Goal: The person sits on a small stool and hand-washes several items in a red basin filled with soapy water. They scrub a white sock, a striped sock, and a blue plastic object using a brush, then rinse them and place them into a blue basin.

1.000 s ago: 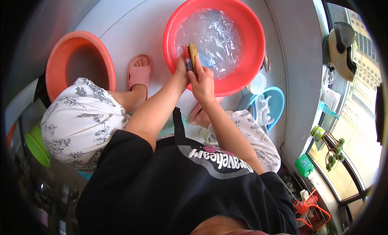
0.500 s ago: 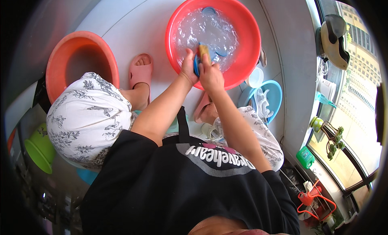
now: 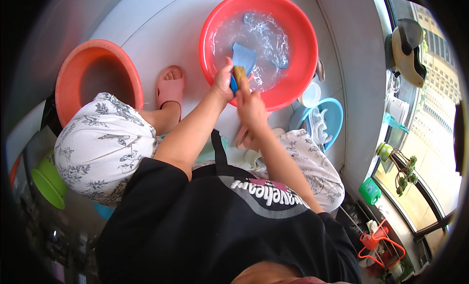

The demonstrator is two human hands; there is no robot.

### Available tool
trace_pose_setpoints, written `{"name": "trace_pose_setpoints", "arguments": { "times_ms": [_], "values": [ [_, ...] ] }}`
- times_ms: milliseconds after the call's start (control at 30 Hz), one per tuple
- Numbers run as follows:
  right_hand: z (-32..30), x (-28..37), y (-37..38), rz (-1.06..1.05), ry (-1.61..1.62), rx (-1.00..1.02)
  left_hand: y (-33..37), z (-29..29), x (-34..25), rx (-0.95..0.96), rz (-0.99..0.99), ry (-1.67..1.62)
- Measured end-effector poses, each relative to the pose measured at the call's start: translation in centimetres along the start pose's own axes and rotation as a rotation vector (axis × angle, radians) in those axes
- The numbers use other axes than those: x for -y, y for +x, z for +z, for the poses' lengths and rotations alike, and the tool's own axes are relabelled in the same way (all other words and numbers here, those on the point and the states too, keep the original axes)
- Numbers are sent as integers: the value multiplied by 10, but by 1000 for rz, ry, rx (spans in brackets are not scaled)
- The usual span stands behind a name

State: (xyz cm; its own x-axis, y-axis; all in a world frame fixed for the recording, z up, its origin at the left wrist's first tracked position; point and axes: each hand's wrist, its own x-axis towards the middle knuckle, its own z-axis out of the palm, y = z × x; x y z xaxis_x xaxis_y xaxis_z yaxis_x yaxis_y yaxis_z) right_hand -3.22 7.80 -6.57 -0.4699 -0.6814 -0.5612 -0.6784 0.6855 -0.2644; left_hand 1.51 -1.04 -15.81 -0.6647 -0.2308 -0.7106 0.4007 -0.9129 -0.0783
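A red basin (image 3: 306, 59) of cloudy, rippling water stands on the floor in front of me. My left hand (image 3: 223, 82) is closed round a blue slipper (image 3: 243, 57), judging by its flat, broad-ended shape, at the basin's near rim. Its wide end tilts over the water. My right hand (image 3: 251, 108), somewhat blurred, grips a yellowish wooden brush (image 3: 239, 72) held against the slipper. The brush's underside is hidden. Farther back in the water, another blue shape (image 3: 252, 21) shows dimly beneath the surface.
An orange bucket (image 3: 63, 83) stands to the left beside my knee. At right are a blue basin (image 3: 334, 119) holding something white and a small white tub (image 3: 309, 95). Pink slippers (image 3: 171, 86) are on my feet. A green bottle (image 3: 370, 191) sits by the window.
The blue slipper has turned so that its broad face shows over the water. My right hand and the brush have drawn slightly down and left. The water's ripples have shifted right.
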Motion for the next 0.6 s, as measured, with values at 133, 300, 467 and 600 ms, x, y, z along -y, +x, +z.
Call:
{"name": "trace_pose_setpoints", "arguments": {
  "times_ms": [133,300,467,600],
  "values": [
    [-24,-28,77,183,-66,-62,2,6,34,71,-13,47],
    [23,-23,5,-56,104,-13,1,1,-3,-2,29,55],
    [-8,-52,102,290,-27,68,12,1,32,-8,-18,47],
    [-2,-33,52,207,-6,68,30,-9,-2,-338,-5,192]
  ]
}}
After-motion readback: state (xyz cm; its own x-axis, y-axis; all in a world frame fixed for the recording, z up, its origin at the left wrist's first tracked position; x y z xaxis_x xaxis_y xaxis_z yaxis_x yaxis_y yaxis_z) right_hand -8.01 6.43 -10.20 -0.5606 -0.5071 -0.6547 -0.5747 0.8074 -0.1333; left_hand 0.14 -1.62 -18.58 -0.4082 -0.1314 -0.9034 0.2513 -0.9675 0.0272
